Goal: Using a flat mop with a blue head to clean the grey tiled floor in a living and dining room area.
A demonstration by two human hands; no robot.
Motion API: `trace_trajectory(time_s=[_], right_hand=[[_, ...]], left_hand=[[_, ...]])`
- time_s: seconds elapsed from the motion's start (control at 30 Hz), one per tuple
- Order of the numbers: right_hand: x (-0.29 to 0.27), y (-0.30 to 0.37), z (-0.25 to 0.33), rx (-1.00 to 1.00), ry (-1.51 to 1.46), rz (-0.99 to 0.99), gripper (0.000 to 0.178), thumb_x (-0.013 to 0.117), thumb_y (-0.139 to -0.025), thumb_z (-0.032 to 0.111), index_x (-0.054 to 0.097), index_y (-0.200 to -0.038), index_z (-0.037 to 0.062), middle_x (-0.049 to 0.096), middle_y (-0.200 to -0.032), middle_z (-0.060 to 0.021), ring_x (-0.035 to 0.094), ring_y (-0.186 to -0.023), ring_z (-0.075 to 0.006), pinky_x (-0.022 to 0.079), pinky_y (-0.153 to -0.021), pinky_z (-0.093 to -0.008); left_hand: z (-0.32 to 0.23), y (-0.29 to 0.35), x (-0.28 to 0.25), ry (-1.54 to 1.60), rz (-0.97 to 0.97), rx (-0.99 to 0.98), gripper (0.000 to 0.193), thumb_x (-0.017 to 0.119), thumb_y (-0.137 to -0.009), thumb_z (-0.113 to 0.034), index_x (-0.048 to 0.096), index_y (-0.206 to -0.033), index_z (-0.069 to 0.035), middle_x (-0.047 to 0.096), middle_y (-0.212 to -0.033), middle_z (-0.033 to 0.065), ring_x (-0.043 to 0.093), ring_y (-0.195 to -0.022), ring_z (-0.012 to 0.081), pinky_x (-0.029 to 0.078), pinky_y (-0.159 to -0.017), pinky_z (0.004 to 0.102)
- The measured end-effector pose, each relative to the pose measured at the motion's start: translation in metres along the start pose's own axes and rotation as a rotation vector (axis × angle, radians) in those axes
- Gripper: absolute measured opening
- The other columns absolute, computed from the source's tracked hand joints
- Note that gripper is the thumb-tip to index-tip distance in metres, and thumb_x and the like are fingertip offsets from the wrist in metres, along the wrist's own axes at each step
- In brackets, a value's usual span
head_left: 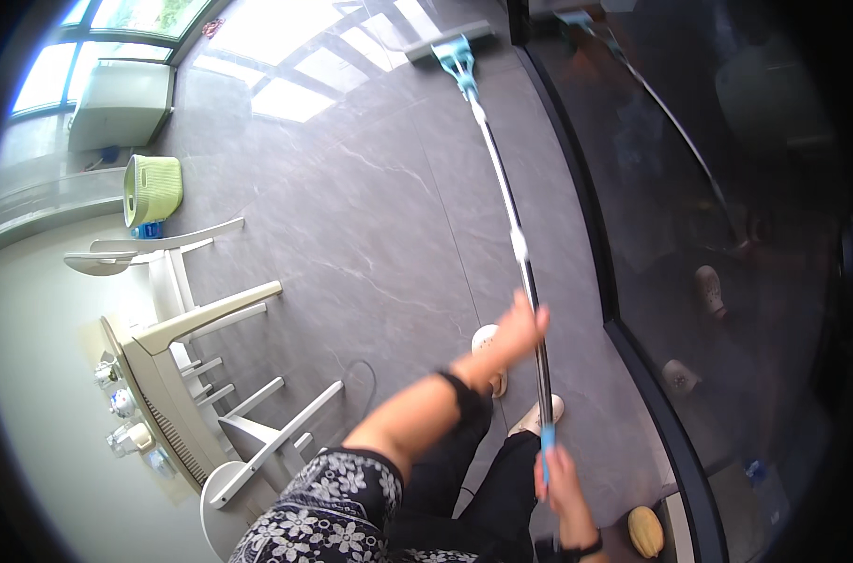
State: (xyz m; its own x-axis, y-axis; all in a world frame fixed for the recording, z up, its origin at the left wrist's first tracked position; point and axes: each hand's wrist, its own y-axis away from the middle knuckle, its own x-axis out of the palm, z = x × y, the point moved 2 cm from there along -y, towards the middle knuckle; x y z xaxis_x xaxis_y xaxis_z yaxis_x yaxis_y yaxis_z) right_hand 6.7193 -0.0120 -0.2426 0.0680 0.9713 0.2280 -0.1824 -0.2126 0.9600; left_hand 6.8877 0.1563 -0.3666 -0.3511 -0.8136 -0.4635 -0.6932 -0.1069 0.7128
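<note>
A long-handled sponge mop (501,174) stretches away from me over the grey floor, its silver pole slanting up and slightly left. Its light blue head (456,58) carries a wide grey sponge that lies on the floor near the black frame. Partway down the pole, my left hand (523,330) is closed around the dark lower section, slightly blurred. My right hand (562,479) grips the blue end of the handle, close to my body.
Dark glass with a black frame (595,244) runs along the right. To the left stand a table (154,403), white chairs (258,450) and a green basket (154,188). A thin cable (374,380) lies on the floor. At lower right sits a yellow melon-like object (645,532).
</note>
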Motion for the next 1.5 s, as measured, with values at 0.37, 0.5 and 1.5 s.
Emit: trace_trajectory(time_s=[0.37, 0.5, 1.5], right_hand=[[0.06, -0.058, 0.093, -0.026, 0.126, 0.025, 0.031, 0.036, -0.089, 0.037, 0.044, -0.082, 0.0069, 0.039, -0.048, -0.0002, 0.034, -0.03, -0.0081, 0.027, -0.026, -0.0218], [0.089, -0.08, 0.129, -0.055, 0.076, 0.033, 0.032, 0.037, -0.089, 0.037, 0.043, -0.079, 0.0074, 0.037, -0.047, 0.0009, 0.032, -0.03, -0.008, 0.027, -0.026, -0.0221], [-0.049, 0.036, -0.041, 0.107, 0.155, 0.034, 0.034, 0.037, -0.088, 0.04, 0.039, -0.075, 0.0087, 0.038, -0.047, -0.0008, 0.033, -0.029, -0.0091, 0.028, -0.026, -0.0234]], left_hand=[[-0.025, -0.098, -0.079, -0.031, -0.115, 0.043, 0.039, 0.048, -0.079, -0.031, 0.037, -0.095, 0.003, 0.056, -0.082, 0.0278, 0.056, -0.079, 0.041, 0.045, -0.07, 0.0458], [-0.05, -0.135, -0.115, -0.209, -0.216, 0.065, 0.04, 0.05, -0.078, -0.03, 0.036, -0.097, 0.003, 0.057, -0.082, 0.0264, 0.058, -0.078, 0.0375, 0.046, -0.069, 0.0444], [-0.015, 0.004, 0.014, -0.43, 0.038, 0.047, 0.045, 0.047, -0.076, -0.031, 0.036, -0.114, -0.01, 0.049, -0.103, 0.0232, 0.054, -0.09, 0.0374, 0.044, -0.076, 0.0436]])
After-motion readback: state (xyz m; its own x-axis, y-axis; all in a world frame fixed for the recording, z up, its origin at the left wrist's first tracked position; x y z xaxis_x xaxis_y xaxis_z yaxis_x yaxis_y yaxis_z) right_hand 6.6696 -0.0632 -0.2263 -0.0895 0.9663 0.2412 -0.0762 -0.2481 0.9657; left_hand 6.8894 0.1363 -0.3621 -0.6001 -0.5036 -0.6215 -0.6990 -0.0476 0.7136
